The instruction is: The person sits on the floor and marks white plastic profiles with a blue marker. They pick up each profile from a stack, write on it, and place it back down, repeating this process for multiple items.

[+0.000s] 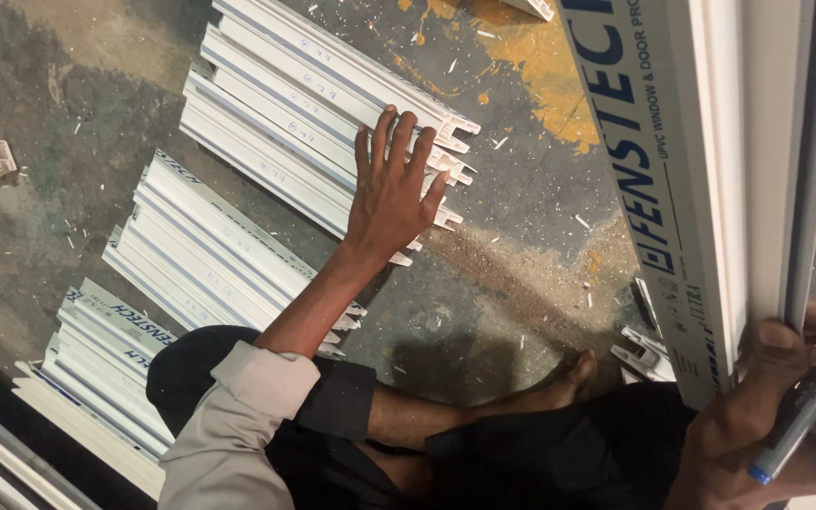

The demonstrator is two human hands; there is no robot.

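White plastic bars lie on the grey floor (521, 312) in three stacks. I see my left hand (391, 194) spread flat, fingers wide open, resting on the top stack (295, 104) near its cut ends. It grips nothing. That stack's bars run long from upper left to lower right, and their cut ends point to the lower right. A middle stack (210, 255) and a lower stack (106, 364) lie the same way. My right hand (776, 416) is closed around a tall white bar (710, 189) that stands almost straight up at the right edge. One blue and grey pen (790, 430) sits in that same hand.
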